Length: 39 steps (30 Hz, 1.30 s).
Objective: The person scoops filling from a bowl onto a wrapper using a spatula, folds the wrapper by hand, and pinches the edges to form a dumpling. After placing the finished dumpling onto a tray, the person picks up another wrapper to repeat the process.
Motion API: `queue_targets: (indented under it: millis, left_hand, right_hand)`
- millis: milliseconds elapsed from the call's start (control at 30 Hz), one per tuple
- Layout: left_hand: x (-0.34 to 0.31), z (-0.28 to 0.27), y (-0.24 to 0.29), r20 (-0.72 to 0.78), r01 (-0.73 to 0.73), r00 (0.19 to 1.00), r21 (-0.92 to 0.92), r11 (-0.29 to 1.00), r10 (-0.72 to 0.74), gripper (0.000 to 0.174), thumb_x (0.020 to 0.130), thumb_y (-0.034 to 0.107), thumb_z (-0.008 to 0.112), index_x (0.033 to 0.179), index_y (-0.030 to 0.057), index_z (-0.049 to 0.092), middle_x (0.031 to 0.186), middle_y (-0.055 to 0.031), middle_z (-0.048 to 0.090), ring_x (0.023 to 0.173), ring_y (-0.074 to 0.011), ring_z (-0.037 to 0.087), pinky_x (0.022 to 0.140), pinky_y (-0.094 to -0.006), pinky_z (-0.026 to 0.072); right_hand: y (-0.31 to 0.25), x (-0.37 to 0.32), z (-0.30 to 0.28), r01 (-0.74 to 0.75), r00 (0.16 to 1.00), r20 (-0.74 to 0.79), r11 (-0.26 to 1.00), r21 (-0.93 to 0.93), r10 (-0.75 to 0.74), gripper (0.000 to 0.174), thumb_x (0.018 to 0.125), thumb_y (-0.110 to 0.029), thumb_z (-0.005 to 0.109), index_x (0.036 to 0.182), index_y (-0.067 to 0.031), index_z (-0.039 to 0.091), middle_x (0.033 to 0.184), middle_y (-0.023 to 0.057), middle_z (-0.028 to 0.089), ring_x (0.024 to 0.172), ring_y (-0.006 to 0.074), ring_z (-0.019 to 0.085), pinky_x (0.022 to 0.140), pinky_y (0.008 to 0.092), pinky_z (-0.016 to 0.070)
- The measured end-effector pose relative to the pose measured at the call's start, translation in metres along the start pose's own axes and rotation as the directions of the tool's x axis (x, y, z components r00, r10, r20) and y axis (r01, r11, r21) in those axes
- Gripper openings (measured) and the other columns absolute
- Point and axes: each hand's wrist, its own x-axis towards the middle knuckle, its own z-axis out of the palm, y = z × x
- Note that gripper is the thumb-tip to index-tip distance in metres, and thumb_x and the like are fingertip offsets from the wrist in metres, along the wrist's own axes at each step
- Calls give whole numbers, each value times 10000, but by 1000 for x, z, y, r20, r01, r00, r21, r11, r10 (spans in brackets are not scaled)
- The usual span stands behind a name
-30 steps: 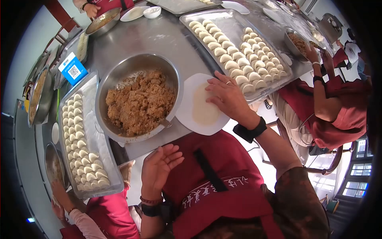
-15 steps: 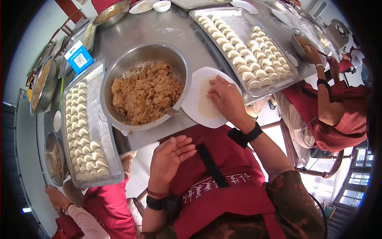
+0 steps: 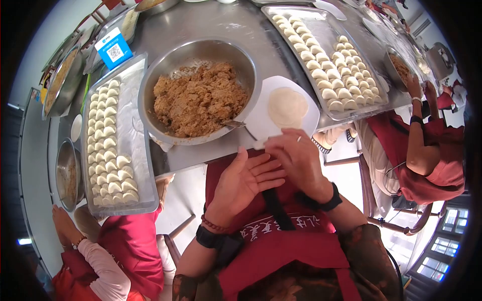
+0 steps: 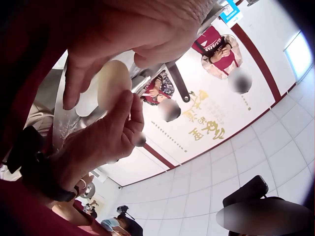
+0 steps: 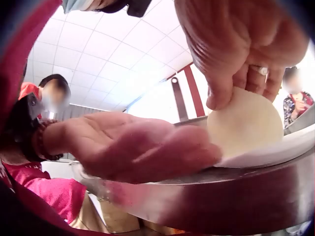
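Note:
My right hand (image 3: 300, 159) pinches a round dumpling wrapper (image 5: 246, 123) by its edge between thumb and fingers. The thin pale disc hangs upright in the right wrist view and also shows in the left wrist view. Beside it my left hand (image 3: 246, 183) is palm up with its fingers extended, close under the wrapper. More round wrappers (image 3: 287, 108) lie on a white plate (image 3: 312, 118) at the table's near edge. Left of that plate stands a steel bowl (image 3: 253, 95) of brown crumbly filling (image 3: 198, 103), and a metal utensil handle (image 3: 234, 123) leans on its rim.
Metal trays hold rows of folded dumplings, one tray (image 3: 140, 150) on the left and one tray (image 3: 281, 12) at the back right. A blue QR-code sign (image 3: 114, 49) stands behind the left tray. Other people in red aprons work on both sides of the steel table (image 3: 221, 22).
My right hand has lifted a wrapper off the plate and brought it left and toward me. My left hand has moved up and right to meet it. The head view has shifted.

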Motion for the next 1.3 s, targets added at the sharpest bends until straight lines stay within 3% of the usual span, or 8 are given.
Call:
queue_targets:
  millis: [133, 267, 367, 500, 733, 1133, 1233, 1300]
  left_hand:
    - [-9, 4, -2, -22, -170, 985, -89, 981, 169, 524, 1061, 400, 366, 1307, -50, 473, 1263, -204, 581, 1140, -310, 605, 1019, -468, 488]
    - [-22, -2, -2, -152, -312, 937, 33, 949, 313, 396, 1042, 263, 455, 1322, -17, 474, 1307, -202, 562, 1178, -328, 586, 1031, -491, 485]
    - [-36, 1, 7, -154, -385, 903, 127, 914, 401, 356, 1011, 161, 523, 1308, -31, 482, 1290, -207, 575, 1201, -365, 574, 1037, -524, 485]
    - [-48, -2, 11, -188, -467, 849, 170, 868, 494, 348, 986, 116, 562, 1291, -40, 501, 1265, -213, 593, 1201, -407, 574, 1037, -537, 487]
    - [-62, -4, 21, -186, -514, 820, 175, 840, 541, 341, 986, 138, 570, 1267, -51, 526, 1260, -213, 598, 1193, -407, 581, 1032, -529, 494]
    - [-75, -12, 39, -236, -503, 836, 32, 864, 496, 374, 1005, 157, 509, 1280, -92, 464, 1265, -274, 561, 1226, -467, 532, 1048, -588, 457]
    - [-76, -12, 41, -271, -518, 812, 78, 852, 518, 384, 1000, 160, 505, 1278, -100, 460, 1255, -283, 562, 1227, -472, 529, 1058, -603, 438]
    - [-77, -15, 41, -270, -516, 810, 94, 852, 520, 371, 991, 133, 502, 1273, -104, 457, 1246, -284, 566, 1223, -473, 531, 1059, -606, 434]
  right_hand:
    - [-27, -11, 3, 40, 984, 164, 980, 197, -74, 140, 784, -54, 712, 910, -95, 668, 907, 19, 708, 872, 220, 685, 943, 421, 503]
    - [-25, -6, 0, 93, 990, 92, 981, 171, -110, 175, 782, -69, 737, 950, -87, 688, 996, 51, 721, 960, 231, 680, 931, 403, 513]
    - [-22, 3, -2, -158, 987, 6, 971, 181, 159, 178, 801, -60, 740, 972, -78, 694, 1043, 61, 725, 1018, 237, 668, 923, 382, 517]
    - [-14, 19, 3, -234, 970, -5, 945, 228, 241, 344, 801, -83, 764, 1129, -80, 660, 1176, 95, 687, 1125, 281, 622, 945, 379, 499]
    - [-18, 47, 18, -52, 999, 0, 997, 60, 52, 432, 770, -168, 797, 1171, -105, 647, 1199, 115, 668, 1196, 307, 575, 1001, 413, 445]
    - [-29, 85, 18, 253, 965, 98, 964, -82, -244, 103, 812, -179, 743, 860, -103, 691, 858, 48, 712, 954, 264, 673, 952, 406, 475]
    - [-33, 98, 0, 202, 976, 97, 978, -46, -197, 70, 813, -141, 735, 846, -97, 692, 858, 57, 709, 904, 265, 676, 905, 385, 501]
    - [-27, 104, -6, 72, 997, 13, 992, 100, -74, 92, 865, -138, 711, 918, -63, 712, 896, 72, 724, 840, 221, 685, 740, 312, 540]
